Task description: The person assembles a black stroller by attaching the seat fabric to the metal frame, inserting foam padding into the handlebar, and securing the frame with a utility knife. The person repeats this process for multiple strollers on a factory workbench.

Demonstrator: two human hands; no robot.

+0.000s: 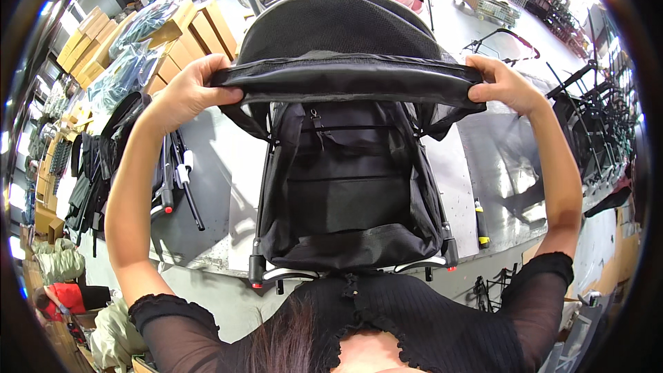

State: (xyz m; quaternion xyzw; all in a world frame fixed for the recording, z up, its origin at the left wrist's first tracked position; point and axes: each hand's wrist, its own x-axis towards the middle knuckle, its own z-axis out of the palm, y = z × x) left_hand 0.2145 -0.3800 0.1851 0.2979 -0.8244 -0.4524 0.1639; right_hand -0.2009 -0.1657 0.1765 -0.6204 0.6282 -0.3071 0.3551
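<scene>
My left hand point(199, 85) grips the left end of the front edge of a black stroller canopy point(342, 80). At the canopy's right end, my right hand point(497, 83) pinches the same edge between thumb and fingers. The edge is stretched between both hands, with black mesh behind it. Below lies the black fabric stroller seat point(349, 197), in a dark tube frame whose ends bear red buttons, near my chest. A small metal clip on a strap point(315, 116) hangs at the upper seat back.
The stroller rests on a metal-topped table point(507, 166). A yellow and black tool point(481, 225) lies to its right; black tubes with white fittings point(184, 173) lie left. Cardboard boxes point(178, 54) stand at back left, stroller frames point(590, 114) at right. A person in red point(67, 300) is at lower left.
</scene>
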